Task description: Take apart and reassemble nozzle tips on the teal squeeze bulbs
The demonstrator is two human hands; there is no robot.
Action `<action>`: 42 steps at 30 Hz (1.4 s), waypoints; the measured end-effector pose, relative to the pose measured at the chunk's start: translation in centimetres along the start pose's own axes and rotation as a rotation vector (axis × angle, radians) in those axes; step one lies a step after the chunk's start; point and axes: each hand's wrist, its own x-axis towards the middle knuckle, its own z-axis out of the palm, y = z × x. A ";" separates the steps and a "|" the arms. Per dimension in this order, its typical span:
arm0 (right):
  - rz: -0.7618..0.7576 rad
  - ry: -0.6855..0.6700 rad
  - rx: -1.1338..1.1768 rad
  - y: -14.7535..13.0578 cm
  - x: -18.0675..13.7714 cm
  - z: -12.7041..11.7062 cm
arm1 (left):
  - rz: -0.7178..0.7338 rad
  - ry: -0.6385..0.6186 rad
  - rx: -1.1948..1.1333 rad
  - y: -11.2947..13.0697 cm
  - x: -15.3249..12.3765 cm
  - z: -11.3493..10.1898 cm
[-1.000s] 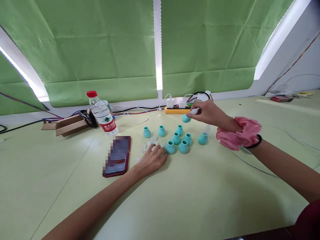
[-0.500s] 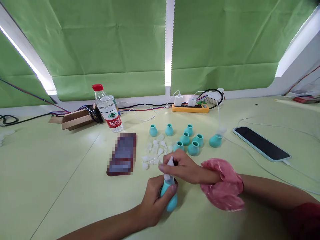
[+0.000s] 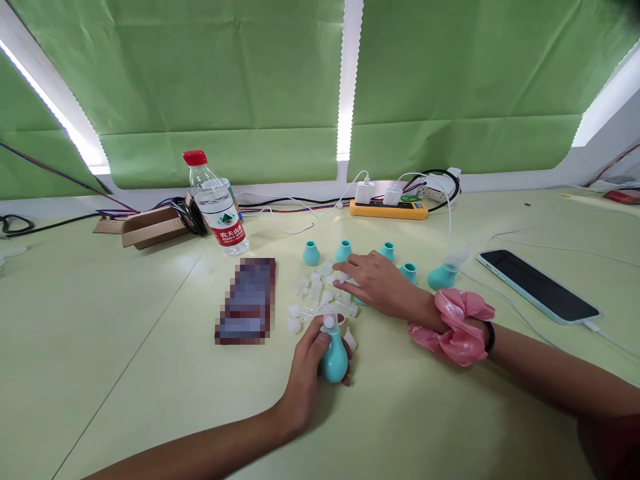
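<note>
My left hand (image 3: 313,357) is wrapped round a teal squeeze bulb (image 3: 335,362) with a clear plastic fitting in its neck, held just above the table. Right behind it, a white pointed nozzle (image 3: 350,340) lies on the tabletop. Farther back my right hand (image 3: 375,283) hovers over the edge of a heap of small clear and white plastic pieces (image 3: 315,287), palm down, thumb and fingers apart, nothing visible in it. Several teal bulbs (image 3: 311,253) stand behind and under this hand, partly covered by it. One more bulb (image 3: 443,276), carrying a clear fitting, leans to the right.
A dark-red pixelated object (image 3: 246,300) lies to the left, with a water bottle (image 3: 220,207) and an open cardboard box (image 3: 155,230) behind. An orange power strip (image 3: 389,209) with chargers sits near the back wall. On the right, a phone (image 3: 540,285) is plugged into a white cable.
My right hand has left the bulb's top and moved forward and right to the plastic pieces, its fingers now spread. The white nozzle now lies on the table. My left hand still holds the bulb.
</note>
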 end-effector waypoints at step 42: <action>0.059 0.176 0.984 -5.4 -2.9 -2.4 | 0.528 0.202 0.465 -0.7 -0.1 -0.7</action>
